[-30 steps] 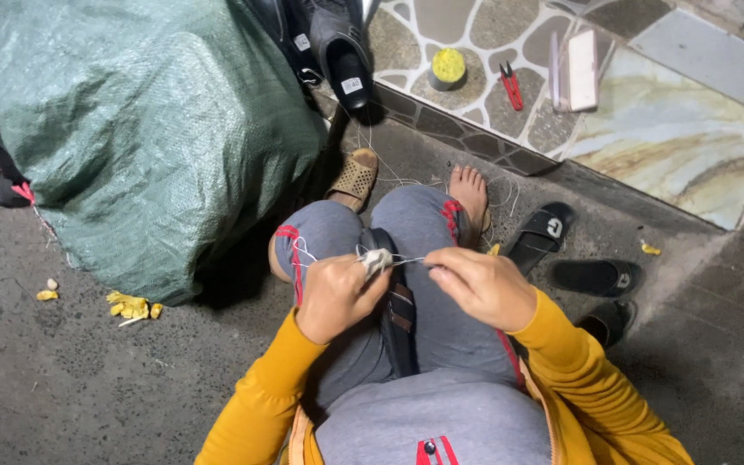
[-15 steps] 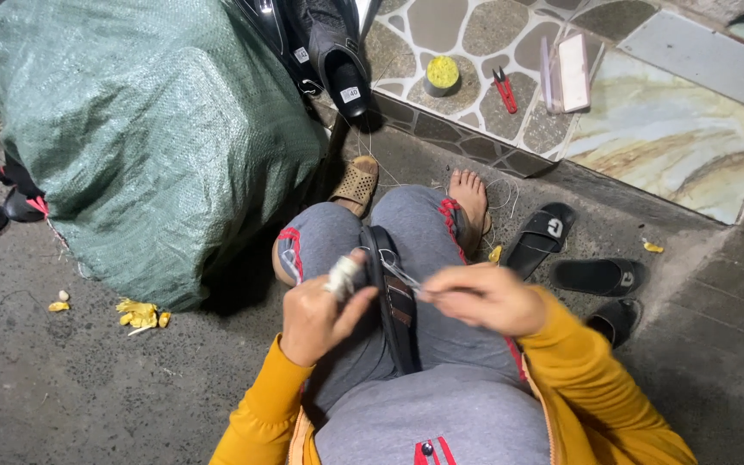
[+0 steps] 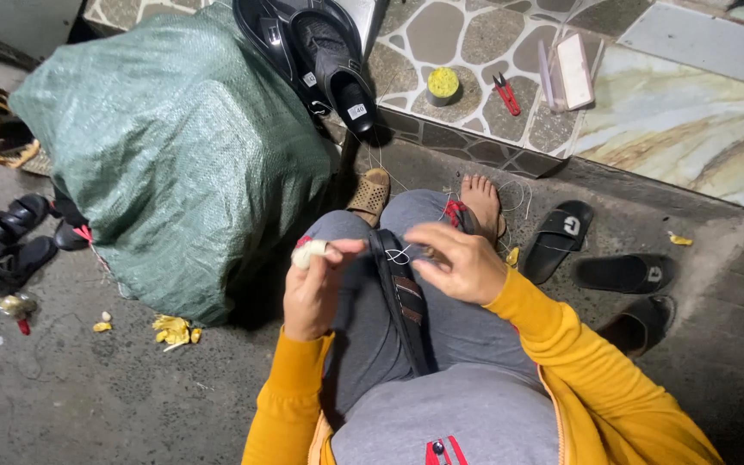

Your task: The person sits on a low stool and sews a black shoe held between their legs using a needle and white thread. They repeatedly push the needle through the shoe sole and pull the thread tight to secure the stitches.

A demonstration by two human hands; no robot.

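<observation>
**Hands drawn apart over the strap**

Since half a second ago the left hand (image 3: 316,288) has lifted and turned, its wrapped fingertip (image 3: 309,253) now raised, while the right hand (image 3: 456,263) has come up and in toward the middle, just right of the strap (image 3: 398,297).

The step in hand looks like hand-stitching: a thin white thread (image 3: 399,255) loops at the far end of the dark strap, which lies along the lap between the knees. The right fingers are pinched together on the thread or a needle; which one is too small to tell. The left fingers are curled nearly closed, thumb pressed toward the pale wrapping on the fingertip, and I cannot tell whether they grip anything besides it. The strap sits between the two hands, touching neither clearly, the thread running from it to the right fingers.

The next move would call for pulling the thread taut without snagging.

To the left stands a green sack (image 3: 182,146); on the far tiled step lie red snips (image 3: 506,93) and a yellow-topped tub (image 3: 443,84).
</observation>
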